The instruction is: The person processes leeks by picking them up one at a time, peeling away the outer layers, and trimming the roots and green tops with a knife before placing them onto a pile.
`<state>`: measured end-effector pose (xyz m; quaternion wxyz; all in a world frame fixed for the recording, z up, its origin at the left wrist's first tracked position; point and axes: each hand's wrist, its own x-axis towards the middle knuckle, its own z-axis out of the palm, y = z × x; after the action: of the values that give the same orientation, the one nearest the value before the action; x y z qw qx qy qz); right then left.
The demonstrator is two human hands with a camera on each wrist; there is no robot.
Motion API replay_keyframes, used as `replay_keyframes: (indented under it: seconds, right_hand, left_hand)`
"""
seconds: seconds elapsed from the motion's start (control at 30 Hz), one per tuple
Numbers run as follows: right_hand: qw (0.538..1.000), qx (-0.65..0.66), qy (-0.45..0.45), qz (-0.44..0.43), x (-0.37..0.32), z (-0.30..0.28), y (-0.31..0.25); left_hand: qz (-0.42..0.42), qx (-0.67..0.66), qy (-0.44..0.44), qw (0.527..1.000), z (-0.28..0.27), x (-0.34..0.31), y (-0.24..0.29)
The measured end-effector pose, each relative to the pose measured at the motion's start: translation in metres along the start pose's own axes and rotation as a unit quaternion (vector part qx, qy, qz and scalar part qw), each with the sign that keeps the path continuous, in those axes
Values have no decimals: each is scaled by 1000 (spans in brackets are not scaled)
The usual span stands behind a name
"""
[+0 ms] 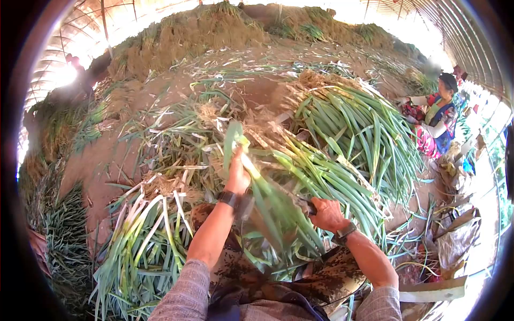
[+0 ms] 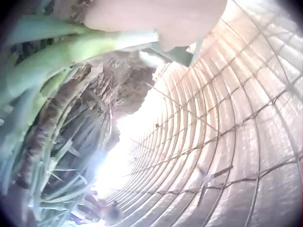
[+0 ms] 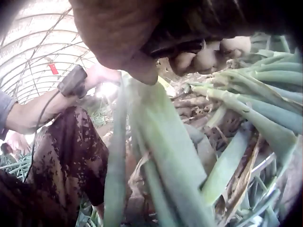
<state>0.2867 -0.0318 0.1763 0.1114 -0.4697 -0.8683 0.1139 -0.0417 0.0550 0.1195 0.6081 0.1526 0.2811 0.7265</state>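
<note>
Onions lie heaped toward the left edge of the earth floor (image 1: pixel 96 160): a loose pile (image 1: pixel 144 235) of pale white shanks and green tops, fanned out just beside my mottled trousers (image 1: pixel 300 281).

Just right of that pile my left hand (image 1: pixel 237 176) is raised, its fingers curled round a green onion (image 1: pixel 267 198). The stalk is long, pale yellow-green where I grip it and darker green further down. One bent leaf stands up above my fist, and the rest slants down to the right across my lap. It is blurred in the head view. In the left wrist view the shank is smooth and light green, pressed against my palm.

At the onion's lower end is my right hand (image 1: pixel 326 214), closed in a fist round a dark handle (image 1: pixel 307 205). I cannot tell what the handle belongs to. The leaves touch this hand and hide its fingers from the head view. The right wrist view shows broad green blades crossing right under them.

Behind both hands, a big heap of untrimmed onions (image 1: pixel 364 128) spreads toward the floor's right edge, with brown roots on top and dry husks tangled through it. Mounds of soil (image 1: pixel 203 29) rise along the far edge. At the far right another person (image 1: pixel 436 120) sits well apart from me, and a cardboard strip (image 1: pixel 433 291) lies in the near right corner.
</note>
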Motion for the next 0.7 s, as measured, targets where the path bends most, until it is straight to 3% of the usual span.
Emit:
replay_keyframes:
  seconds: [0.03, 0.1, 0.17, 0.2, 0.3, 0.5, 0.57, 0.6, 0.7]
  right_hand:
    - [999, 15, 35, -7, -1, 0, -3]
    - [999, 32, -6, 32, 1, -2, -5]
    - [996, 9, -67, 62, 0, 0, -4]
    - [995, 13, -64, 72, 1, -3, -8]
    - [999, 5, -39, 38, 4, 4, 4]
    - [995, 38, -10, 92, 25, 13, 19]
    - [994, 56, 4, 92, 34, 8, 19]
    - [994, 53, -3, 97, 39, 2, 16]
    - [993, 55, -1, 104, 47, 2, 18]
  left_hand:
    - [30, -15, 39, 999, -7, 10, -4]
    - [10, -2, 7, 1000, -19, 6, -10]
    - [-112, 104, 75, 985, -22, -5, -18]
    - [-122, 143, 107, 976, -20, -10, -19]
    - [-91, 159, 63, 981, -8, -11, -31]
    - [-114, 123, -25, 986, 13, -22, -47]
    - [-173, 117, -69, 976, 20, -33, -55]
    - [-175, 126, -51, 975, -4, -18, -81]
    - [-145, 226, -52, 962, 4, -34, -96]
